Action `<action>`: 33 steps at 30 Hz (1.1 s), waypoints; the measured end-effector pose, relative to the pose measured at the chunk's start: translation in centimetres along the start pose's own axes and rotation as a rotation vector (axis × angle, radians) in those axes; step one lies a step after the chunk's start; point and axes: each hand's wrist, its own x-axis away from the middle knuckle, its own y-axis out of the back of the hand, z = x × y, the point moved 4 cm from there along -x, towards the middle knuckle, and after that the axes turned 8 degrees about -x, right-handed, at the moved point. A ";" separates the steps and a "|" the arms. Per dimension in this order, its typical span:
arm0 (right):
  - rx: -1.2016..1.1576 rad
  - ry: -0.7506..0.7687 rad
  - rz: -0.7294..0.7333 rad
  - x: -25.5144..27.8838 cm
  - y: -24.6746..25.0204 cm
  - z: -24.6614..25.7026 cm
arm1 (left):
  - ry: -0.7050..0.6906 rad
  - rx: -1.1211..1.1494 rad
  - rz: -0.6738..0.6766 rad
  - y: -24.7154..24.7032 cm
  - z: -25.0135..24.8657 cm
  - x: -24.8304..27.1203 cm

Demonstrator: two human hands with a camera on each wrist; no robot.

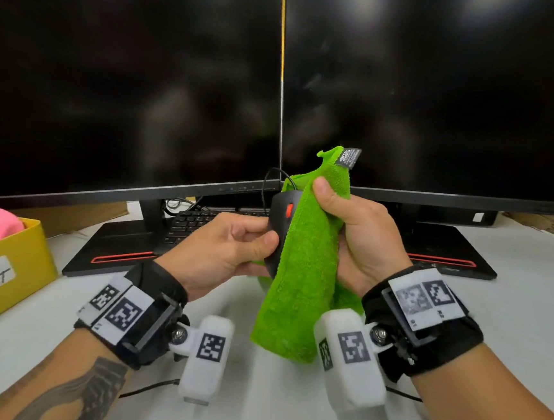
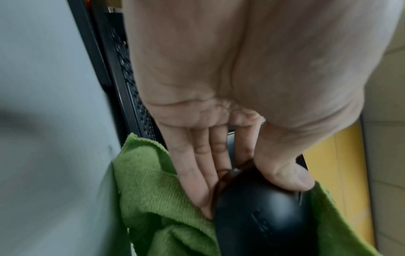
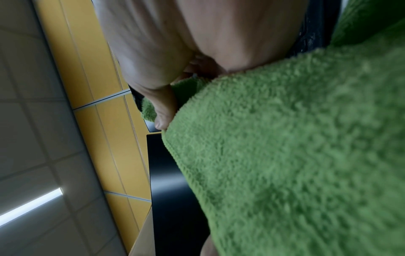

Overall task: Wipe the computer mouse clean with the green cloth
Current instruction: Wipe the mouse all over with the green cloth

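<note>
A black wired computer mouse (image 1: 279, 216) with a red scroll wheel is held up above the desk, in front of the monitors. My left hand (image 1: 232, 242) grips its left side, thumb on top and fingers beneath; the left wrist view shows the mouse (image 2: 263, 216) between thumb and fingers. The green cloth (image 1: 308, 256) drapes over the mouse's right side and hangs down towards the desk. My right hand (image 1: 354, 226) grips the cloth, its thumb pressing the fabric near the top. In the right wrist view the cloth (image 3: 295, 147) fills most of the picture.
Two dark monitors (image 1: 129, 79) stand side by side behind my hands, on black stands with red stripes. A black keyboard (image 1: 197, 223) lies under them. A yellow box (image 1: 5, 270) with something pink in it sits at the left on the white desk (image 1: 512, 297).
</note>
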 end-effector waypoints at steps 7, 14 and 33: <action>0.007 -0.027 0.122 0.4 -0.5 -0.6 | -0.047 0.111 -0.035 0.8 -0.5 0.0; 0.012 0.001 0.265 0.5 -0.5 -0.3 | -0.038 0.145 0.001 0.7 -0.6 0.2; -0.053 -0.124 0.078 0.2 -0.5 -1.0 | -0.026 0.092 -0.181 1.2 -0.9 0.1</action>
